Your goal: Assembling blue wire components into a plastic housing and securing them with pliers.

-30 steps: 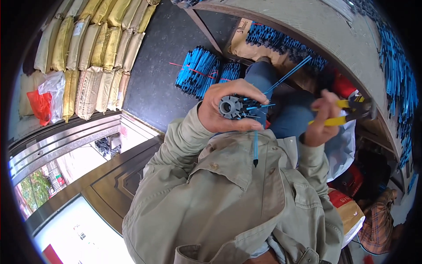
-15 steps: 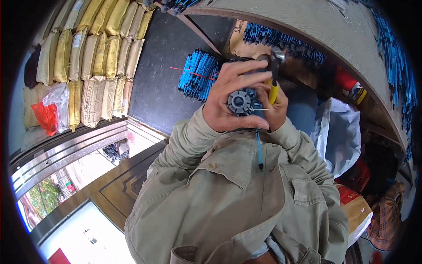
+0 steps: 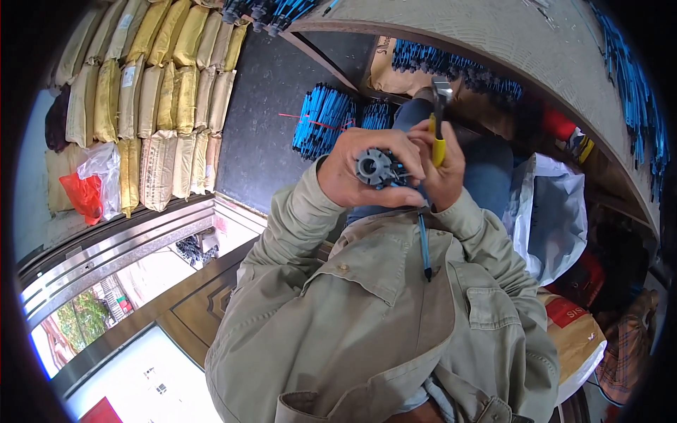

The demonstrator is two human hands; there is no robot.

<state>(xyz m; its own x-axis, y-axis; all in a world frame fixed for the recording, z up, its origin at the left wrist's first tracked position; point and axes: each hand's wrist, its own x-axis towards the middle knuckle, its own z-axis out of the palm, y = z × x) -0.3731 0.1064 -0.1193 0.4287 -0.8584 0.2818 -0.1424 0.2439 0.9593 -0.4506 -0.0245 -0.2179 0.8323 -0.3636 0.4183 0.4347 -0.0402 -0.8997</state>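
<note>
A round, dark grey hub with notches around its rim and a hole in the centre sits in my left hand. My fingers curl around it from above and my thumb lies below. Dark and blue pieces show beside it, partly hidden by the fingers. From under my hands a blue rod with a black tip points down toward my jacket. My right hand, close against the left, is closed on a hammer with a yellow and black handle, its silver head upward. What the right fingertips touch is hidden.
Bundles of blue rods stand beyond my hands, one tied with red. A curved worktop edge runs across the upper right, with more blue rods there. A white bag stands right; stacked sacks lie far left.
The hub in my left hand has tilted and shifted slightly left, and the left fingers have curled lower. The hammer stays in my right hand. The view has shifted slightly.
</note>
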